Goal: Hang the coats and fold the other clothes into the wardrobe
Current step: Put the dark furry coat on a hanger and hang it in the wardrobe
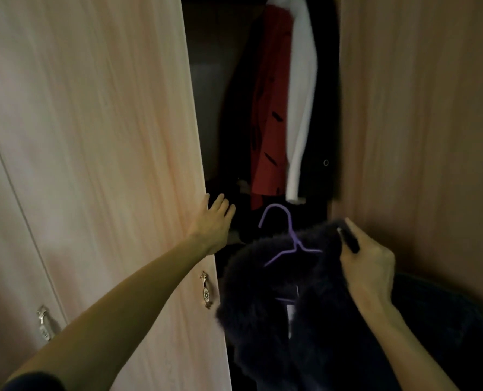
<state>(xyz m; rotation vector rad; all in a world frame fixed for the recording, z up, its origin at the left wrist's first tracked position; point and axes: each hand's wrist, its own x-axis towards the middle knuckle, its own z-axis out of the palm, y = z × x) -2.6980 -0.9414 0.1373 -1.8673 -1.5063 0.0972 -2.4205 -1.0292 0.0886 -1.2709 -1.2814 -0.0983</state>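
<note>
A dark coat with a fur collar [277, 292] hangs on a purple hanger [287, 235], low in front of the wardrobe opening. My right hand [367, 263] grips the coat at its right shoulder. My left hand [212, 224] rests with straight fingers on the edge of the left wardrobe door [108, 136]. Inside the wardrobe hang a red coat [268, 108], a white garment [299, 108] and a black coat [319, 136].
The right wardrobe door [418, 122] stands open close to my right hand. The left door carries a metal handle [206, 290]; a second handle [43, 323] is on the neighbouring door. Dark clothes lie at the wardrobe's bottom [234, 193].
</note>
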